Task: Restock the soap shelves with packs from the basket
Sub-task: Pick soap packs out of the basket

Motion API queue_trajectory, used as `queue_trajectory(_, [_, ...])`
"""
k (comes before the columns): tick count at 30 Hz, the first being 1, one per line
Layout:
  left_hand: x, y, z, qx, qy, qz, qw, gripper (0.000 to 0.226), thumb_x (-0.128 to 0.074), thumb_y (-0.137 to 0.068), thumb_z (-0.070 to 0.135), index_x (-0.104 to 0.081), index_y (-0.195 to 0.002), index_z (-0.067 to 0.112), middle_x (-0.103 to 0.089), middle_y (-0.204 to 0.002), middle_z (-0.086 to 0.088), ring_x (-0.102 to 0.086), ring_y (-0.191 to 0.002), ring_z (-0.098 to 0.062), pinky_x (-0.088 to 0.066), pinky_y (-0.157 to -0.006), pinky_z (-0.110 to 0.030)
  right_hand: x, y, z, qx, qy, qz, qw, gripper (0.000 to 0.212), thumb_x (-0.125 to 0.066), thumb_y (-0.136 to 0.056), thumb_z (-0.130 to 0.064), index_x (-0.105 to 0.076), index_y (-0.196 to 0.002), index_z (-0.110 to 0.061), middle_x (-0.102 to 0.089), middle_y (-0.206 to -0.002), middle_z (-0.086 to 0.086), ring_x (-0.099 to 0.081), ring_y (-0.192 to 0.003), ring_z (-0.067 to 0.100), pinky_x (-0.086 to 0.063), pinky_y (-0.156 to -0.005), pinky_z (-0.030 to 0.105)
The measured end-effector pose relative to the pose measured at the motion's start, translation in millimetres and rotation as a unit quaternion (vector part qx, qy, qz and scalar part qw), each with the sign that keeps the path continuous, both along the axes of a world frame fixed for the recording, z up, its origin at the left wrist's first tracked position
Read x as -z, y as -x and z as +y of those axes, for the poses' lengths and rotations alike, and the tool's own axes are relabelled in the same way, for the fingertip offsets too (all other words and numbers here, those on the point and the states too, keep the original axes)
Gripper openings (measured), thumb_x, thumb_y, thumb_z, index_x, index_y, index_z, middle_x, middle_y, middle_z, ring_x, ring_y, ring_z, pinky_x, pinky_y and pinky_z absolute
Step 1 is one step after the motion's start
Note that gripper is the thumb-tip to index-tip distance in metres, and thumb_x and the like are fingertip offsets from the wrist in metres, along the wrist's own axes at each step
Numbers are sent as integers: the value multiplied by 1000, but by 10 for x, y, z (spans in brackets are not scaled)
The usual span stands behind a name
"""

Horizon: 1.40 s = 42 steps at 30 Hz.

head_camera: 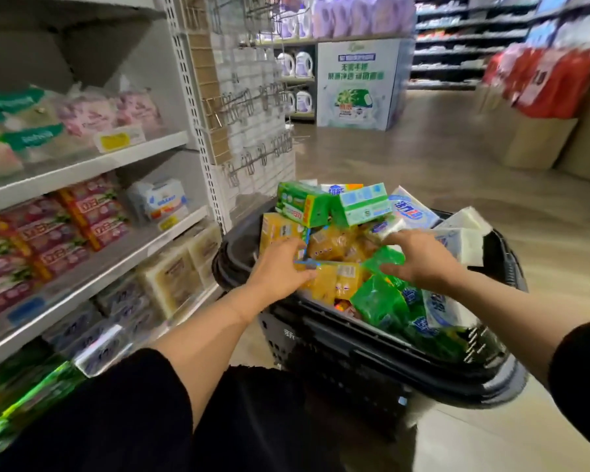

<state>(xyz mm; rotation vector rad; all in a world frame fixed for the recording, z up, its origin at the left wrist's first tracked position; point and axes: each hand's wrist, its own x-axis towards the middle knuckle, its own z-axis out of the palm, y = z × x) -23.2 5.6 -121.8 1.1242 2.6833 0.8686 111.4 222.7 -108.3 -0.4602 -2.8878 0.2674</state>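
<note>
Head view: the step in hand is picking stock. Both hands reach into the black basket (pixel 321 321), heaped with soap packs. The left hand (pixel 280 267) pinches a yellow soap pack (pixel 338 279); the right hand (pixel 419 257), fingers spread and grasping nothing, seems to touch a green pack (pixel 385 258). Next: lift it left to the soap shelves (pixel 92 264).

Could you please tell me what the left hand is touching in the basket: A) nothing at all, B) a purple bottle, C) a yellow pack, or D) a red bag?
C: the left hand rests its fingers on a yellow pack lying among the packs in the basket, while the right hand reaches over a green pack.
</note>
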Motion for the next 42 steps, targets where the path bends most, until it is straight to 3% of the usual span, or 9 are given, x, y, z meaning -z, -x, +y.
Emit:
queue_trajectory(8, [140,314,340,-50,141,-80,986,107,-71,-65,71,-33,-148,17,-62,-130,-5,-55,-122,-22,-43,-93,-30,381,-92,259,-78,133,-55,986,105,-65,-38,-74,-59,-128,-20,-53,-131,-1,-34,-125,15,-25,-103,25])
queue_trajectory(12, [188,288,367,-91,187,-10,978,100,-62,-61,83,-45,-136,19,-63,-122,-2,-56,-116,-26,-48,-87,-37,608,-112,309,-132,62,-69,987,108,-80,-43,-52,-46,-140,-18,-38,-148,2,-16,-140,27,-15,-115,39])
queue_trajectory(17, [219,295,395,-105,162,-18,981,94,-69,-64,74,-43,-137,22,-66,-118,-1,-55,-119,-27,-43,-89,-37,638,-30,315,-121,-15,-59,991,98,-90,-50,-35,-49,-138,-25,-34,-151,-3,-15,-138,26,-15,-110,31])
queue_trajectory(25, [277,235,289,-123,-44,23,991,107,-72,-35,63,-48,-135,33,-56,-123,4,-45,-117,-25,-42,-93,-35,637,-65,356,-173,89,38,980,85,-90,-41,-35,-60,-118,-18,-54,-123,-5,-40,-120,21,-36,-97,38])
queue_trajectory(30, [323,238,160,-138,-223,20,965,86,-67,-40,68,-66,-118,34,-48,-117,2,-46,-117,-21,-34,-100,-25,561,-100,305,-172,227,40,958,71,-85,-44,-33,-55,-108,-27,-61,-106,-14,-55,-98,4,-41,-84,25])
queue_trajectory(33, [311,234,158,-141,-271,-20,952,69,-72,-44,67,-67,-106,39,-50,-112,5,-52,-113,-14,-39,-103,-27,509,-131,264,-170,348,67,920,69,-92,-46,-20,-60,-107,-15,-67,-105,-4,-61,-103,15,-47,-91,29])
queue_trajectory(37, [182,252,179,-189,-365,-127,903,41,-87,-63,37,-75,-99,21,-64,-94,5,-63,-86,-7,-52,-83,-27,308,-174,162,-150,530,179,815,65,-92,-46,-8,-58,-102,-6,-68,-105,12,-65,-99,30,-56,-83,38])
queue_trajectory(40, [19,212,126,-231,-435,-222,841,19,-83,-72,23,-73,-86,15,-65,-69,3,-56,-52,-4,-47,-55,-21,44,-61,14,-151,521,210,814,62,-91,-50,-11,-60,-104,-7,-69,-110,8,-64,-105,28,-55,-86,41])
queue_trajectory(42, [-69,180,41,-237,-451,-222,832,18,-83,-71,25,-73,-82,16,-66,-70,2,-56,-54,-6,-46,-56,-21,-151,45,-144,-160,493,214,828,58,-88,-50,-9,-59,-101,-8,-70,-105,4,-66,-99,22,-57,-80,34])
